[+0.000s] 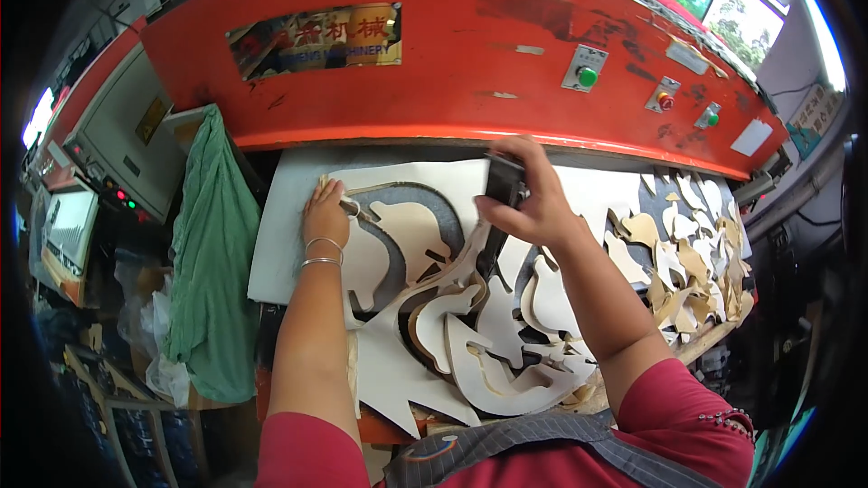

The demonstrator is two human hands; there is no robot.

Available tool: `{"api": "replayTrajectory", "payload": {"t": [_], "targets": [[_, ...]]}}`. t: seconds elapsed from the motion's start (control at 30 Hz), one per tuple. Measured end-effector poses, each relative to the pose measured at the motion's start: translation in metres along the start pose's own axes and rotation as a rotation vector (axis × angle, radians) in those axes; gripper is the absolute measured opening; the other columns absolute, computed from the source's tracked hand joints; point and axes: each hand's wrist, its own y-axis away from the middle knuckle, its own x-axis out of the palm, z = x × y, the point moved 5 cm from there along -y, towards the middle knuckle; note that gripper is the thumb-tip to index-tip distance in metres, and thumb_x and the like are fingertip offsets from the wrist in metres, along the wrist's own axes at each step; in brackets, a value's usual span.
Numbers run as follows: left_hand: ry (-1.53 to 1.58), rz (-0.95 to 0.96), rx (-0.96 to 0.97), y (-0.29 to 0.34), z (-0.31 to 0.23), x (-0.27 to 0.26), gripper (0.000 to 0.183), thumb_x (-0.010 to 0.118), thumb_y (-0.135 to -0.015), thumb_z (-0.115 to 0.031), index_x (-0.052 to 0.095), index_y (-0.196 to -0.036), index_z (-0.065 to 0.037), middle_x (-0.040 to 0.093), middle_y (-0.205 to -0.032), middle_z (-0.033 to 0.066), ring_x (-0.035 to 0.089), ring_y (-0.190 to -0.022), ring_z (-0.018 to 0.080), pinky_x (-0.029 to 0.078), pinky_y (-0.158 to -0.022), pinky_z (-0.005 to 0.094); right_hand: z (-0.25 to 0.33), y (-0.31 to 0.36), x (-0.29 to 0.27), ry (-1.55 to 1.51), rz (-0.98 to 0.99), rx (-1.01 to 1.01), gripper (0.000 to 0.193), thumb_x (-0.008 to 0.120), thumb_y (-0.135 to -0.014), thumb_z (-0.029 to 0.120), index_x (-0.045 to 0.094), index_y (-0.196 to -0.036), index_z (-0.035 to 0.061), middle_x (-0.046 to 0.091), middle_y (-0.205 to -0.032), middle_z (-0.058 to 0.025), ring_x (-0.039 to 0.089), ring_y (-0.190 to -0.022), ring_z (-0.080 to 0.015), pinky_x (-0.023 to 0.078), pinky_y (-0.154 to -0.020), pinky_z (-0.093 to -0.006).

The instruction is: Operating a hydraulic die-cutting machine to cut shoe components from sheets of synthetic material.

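My left hand [325, 217], with two bangles at the wrist, is at the left side of a pale leather-like sheet [434, 172]. Its fingers curl at the sheet's edge, where a curved opening shows the grey board beneath. My right hand [541, 199] is wrapped round a dark, flat-sided block-like piece [504, 183], held upright over the middle of the sheet; part of it is hidden by the fingers. Several cut shapes, such as one rounded pale piece [411, 237], lie between my hands. Curved offcuts [515, 380] overlap nearer to me.
A red machine beam [452, 99] spans the far side, with a green button [587, 77] and a red one [665, 101]. Loose cut pieces [678, 262] are heaped at the right. A green cloth [212, 271] hangs left of the white board [280, 262].
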Motion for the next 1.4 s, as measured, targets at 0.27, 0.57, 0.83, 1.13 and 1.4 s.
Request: {"api": "replayTrajectory", "payload": {"t": [0.27, 0.57, 0.83, 1.13, 1.4], "targets": [[-0.068, -0.008, -0.014, -0.002, -0.002, -0.003, 0.046, 0.05, -0.085, -0.008, 0.053, -0.13, -0.012, 0.048, -0.139, 0.0021, 0.037, -0.133, 0.0235, 0.026, -0.111, 0.0362, 0.055, 0.141, -0.103, 0.208, -0.462, 0.025, 0.059, 0.071, -0.072, 0.009, 0.036, -0.119, 0.0042, 0.047, -0.103, -0.0151, 0.047, -0.09, -0.0235, 0.042, -0.083, -0.0374], [0.217, -0.179, 0.396, 0.024, -0.09, -0.083, 0.043, 0.063, -0.081, -0.025, 0.058, -0.12, -0.007, 0.058, -0.124, 0.0112, 0.051, -0.117, 0.0291, 0.03, -0.105, 0.0449, 0.074, 0.089, -0.091, 0.422, -0.271, -0.063, 0.059, 0.077, -0.068, 0.011, 0.043, -0.115, 0.0027, 0.054, -0.101, -0.0191, 0.056, -0.087, -0.0328, 0.047, -0.075, -0.0402], [-0.019, 0.514, 0.637, 0.151, -0.232, -0.054, 0.035, 0.059, -0.085, -0.043, 0.065, -0.093, -0.009, 0.066, -0.084, 0.0137, 0.063, -0.083, 0.0306, 0.047, -0.077, 0.0414, 0.091, 0.049, -0.06, 0.488, 0.124, -0.074, 0.045, 0.069, -0.07, 0.023, 0.052, -0.107, 0.004, 0.058, -0.097, -0.0128, 0.056, -0.092, -0.0303, 0.044, -0.083, -0.0384], [0.3, 0.207, 0.931, 0.133, -0.209, -0.022, 0.017, 0.061, -0.084, -0.025, 0.059, -0.082, -0.008, 0.063, -0.073, 0.0123, 0.062, -0.07, 0.0329, 0.047, -0.063, 0.0439, 0.068, 0.049, -0.057, 0.279, 0.244, -0.043, 0.045, 0.067, -0.065, 0.017, 0.052, -0.105, 0.0034, 0.058, -0.093, -0.0123, 0.055, -0.091, -0.0322, 0.045, -0.082, -0.0405], [0.195, 0.124, 0.288, 0.104, -0.094, -0.012, 0.04, 0.048, -0.094, -0.034, 0.056, -0.073, 0.0, 0.06, -0.074, 0.0256, 0.057, -0.073, 0.0465, 0.044, -0.065, 0.0519, -0.003, 0.132, -0.135, -0.145, -0.282, 0.281, 0.047, 0.075, -0.074, 0.014, 0.048, -0.111, 0.007, 0.056, -0.093, -0.0077, 0.056, -0.075, -0.0129, 0.047, -0.065, -0.0265]]}}
